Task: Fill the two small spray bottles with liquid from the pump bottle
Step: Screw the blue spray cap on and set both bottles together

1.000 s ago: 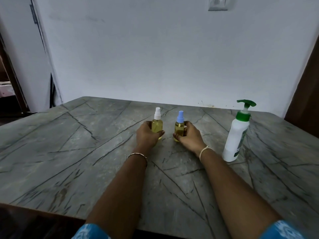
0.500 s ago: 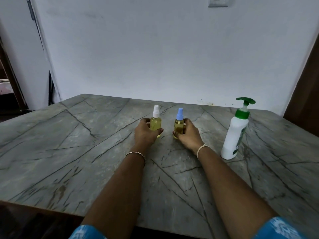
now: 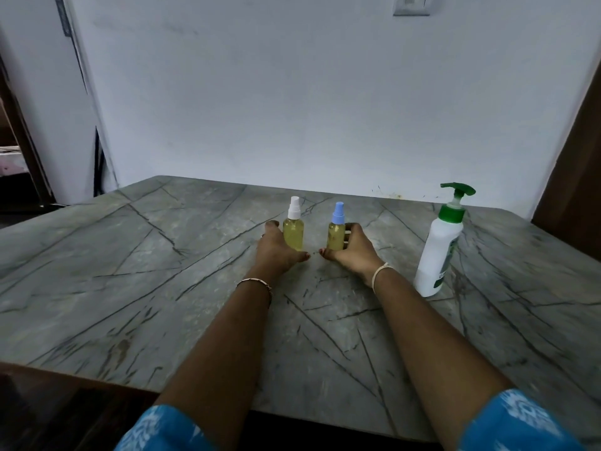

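The white-capped spray bottle (image 3: 293, 234) is gripped by the left hand (image 3: 276, 252) and the blue-capped spray bottle (image 3: 336, 236) by the right hand (image 3: 353, 252), both upright on the surface (image 3: 130, 288), capped and seen nearly full of yellow liquid (filling is judged done), with the pump bottle (image 3: 439, 252) set apart at the right.

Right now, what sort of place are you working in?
Probably a plain room in a home: a veined stone table set against a bare white wall, with a switch plate high up.

Blue printed sleeves (image 3: 162, 428), thin bangle (image 3: 257, 283), pale wristband (image 3: 380, 272).
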Action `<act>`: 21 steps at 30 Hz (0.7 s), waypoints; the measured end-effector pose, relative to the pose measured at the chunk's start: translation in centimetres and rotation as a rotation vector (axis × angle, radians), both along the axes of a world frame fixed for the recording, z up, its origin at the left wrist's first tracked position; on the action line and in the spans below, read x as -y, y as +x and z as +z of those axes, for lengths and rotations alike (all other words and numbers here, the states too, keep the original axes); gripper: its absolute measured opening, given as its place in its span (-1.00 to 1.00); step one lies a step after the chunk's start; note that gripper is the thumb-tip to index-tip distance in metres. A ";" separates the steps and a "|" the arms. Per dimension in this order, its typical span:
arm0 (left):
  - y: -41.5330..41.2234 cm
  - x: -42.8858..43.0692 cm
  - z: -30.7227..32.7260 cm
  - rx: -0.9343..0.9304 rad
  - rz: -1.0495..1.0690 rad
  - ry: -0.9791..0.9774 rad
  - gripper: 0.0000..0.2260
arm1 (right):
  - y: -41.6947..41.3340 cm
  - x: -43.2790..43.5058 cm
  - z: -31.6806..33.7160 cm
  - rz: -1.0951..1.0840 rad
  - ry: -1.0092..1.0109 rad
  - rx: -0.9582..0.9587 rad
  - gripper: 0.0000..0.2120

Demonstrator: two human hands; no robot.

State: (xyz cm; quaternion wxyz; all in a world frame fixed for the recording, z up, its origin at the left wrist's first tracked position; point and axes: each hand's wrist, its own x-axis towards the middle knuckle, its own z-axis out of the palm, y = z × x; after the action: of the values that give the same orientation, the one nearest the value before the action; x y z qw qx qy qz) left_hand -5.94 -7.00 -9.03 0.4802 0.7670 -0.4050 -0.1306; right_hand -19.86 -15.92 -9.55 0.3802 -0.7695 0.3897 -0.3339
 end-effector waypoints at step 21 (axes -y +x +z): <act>-7.9 -5.8 -0.2 0.291 -0.233 0.046 -0.86 | -11.6 -6.4 0.0 -0.244 -0.143 0.042 -0.85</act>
State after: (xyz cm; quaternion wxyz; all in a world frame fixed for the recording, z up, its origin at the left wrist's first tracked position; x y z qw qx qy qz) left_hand -13.80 -1.15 -9.25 0.3804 0.7367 -0.5530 -0.0822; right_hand -31.46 -9.47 -9.51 0.2890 -0.7342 0.4478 -0.4205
